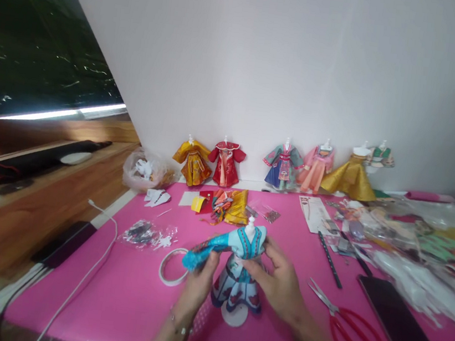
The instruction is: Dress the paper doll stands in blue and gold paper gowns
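Blue paper-dress mannequin (241, 267) stands upright on its white round base at the near middle of the pink mat (118, 301); long axis vertical, neck knob up, front toward the camera. Left hand (198, 284) pinches the blue sleeve (204, 248), which sticks out left (slightly drooping). Right hand (275, 280) closes on the bodice side. Risks: a pull could tear the sleeve or tip the stand toward the tape roll (170, 266).

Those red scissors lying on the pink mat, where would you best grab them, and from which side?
Probably by the red handle loops of the scissors, coming from above and from the near right. They lie flat on the pink mat with the blades pointing up-left toward the right hand, so the loops are the broad, blunt end and the nearest one, with bare mat around them.
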{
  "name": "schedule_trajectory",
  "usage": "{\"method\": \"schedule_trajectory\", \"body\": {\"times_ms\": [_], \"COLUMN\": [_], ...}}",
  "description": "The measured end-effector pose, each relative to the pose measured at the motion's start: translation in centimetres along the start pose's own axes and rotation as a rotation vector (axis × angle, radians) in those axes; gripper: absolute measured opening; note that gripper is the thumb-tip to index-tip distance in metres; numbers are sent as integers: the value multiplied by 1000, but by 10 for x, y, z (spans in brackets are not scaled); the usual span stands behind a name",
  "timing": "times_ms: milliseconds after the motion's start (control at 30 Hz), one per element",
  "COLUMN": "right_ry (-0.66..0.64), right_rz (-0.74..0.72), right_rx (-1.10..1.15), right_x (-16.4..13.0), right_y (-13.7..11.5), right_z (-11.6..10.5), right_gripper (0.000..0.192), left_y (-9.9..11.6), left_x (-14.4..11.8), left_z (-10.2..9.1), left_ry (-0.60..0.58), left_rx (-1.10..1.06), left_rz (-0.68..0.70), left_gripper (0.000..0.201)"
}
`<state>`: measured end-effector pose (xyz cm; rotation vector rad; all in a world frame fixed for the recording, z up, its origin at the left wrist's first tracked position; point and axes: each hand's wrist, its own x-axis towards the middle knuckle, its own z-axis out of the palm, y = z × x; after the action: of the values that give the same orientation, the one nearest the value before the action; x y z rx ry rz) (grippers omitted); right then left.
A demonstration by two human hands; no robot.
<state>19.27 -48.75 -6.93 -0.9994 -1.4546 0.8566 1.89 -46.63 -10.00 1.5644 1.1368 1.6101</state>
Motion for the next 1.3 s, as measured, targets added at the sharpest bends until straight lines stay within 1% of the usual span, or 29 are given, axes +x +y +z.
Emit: {"method": "schedule_trajectory", "body": {"times_ms": [67, 167, 267, 400, 600, 667, 733, 800, 867, 933, 967, 1033, 1100, 1133, 1200, 1300], "right_ry": [13, 1, -3, 14, -4, 27, 68, 112, 164, 208, 223, 235, 249, 265, 310, 348], "right_rz": [20, 28, 9, -3, -10, 16, 39, 43, 28, 25, 26, 16, -29, -63, -146, -292], "right_rx": [-10, -22, -21, -17, 4, 12, 24, 16, -12, -33, -42, -67, -117, -160, -276, -495], "right_x": [0, 0, -1, -2, -4, -4, -4, -5, -7, -9, -11, -14, -16, -17, -20, -28], "right_y": [0, 1, 2, 3, 0, -2, -6, -10, -13, -13, -12, -10, -9, -10, -12, -17], "right_z": [-1, -1, -1, 1, 1, 2, 2, 0, -2, -5, -6, -7, -7, -7, -7, -8], "right_gripper": [15, 18, 17, 16, 16, 16, 19, 21, 20, 18, 18, 19, 19, 16, 11, 8], "left_y": [2, 11, 25, 35, 35, 38, 43, 46, 48, 47, 48, 49, 53, 55, 58, 57], "left_x": [-2, -4, -4, -3, -3, -1, 1, -2, -13, -31, -41, -59, -70, -73, -78, -81], "left_z": [0, 5, 13, 19, 17, 18, 19, 21, 23, 26, 27, 31, 37, 41, 48, 54], "left_ry": [-26, -88, -149, -140, -164, -153, -123, -57, 35, 106, 123, 96, 22, -4, -20, 34], "left_rx": [-41, -124, -159, -176, -170, -168, -157, -139, -117, -80, -38, 35, 95, 110, 112, 34], "left_rz": [-42, -112, -160, -203, -288, -277, -237, -215, -230, -225, -171, -5, 135, 169, 158, 19], "left_gripper": [39, 38, 39, 34, 31, 29, 28, 28, 26, 20, 16, 15, 27, 34, 42, 43]}}
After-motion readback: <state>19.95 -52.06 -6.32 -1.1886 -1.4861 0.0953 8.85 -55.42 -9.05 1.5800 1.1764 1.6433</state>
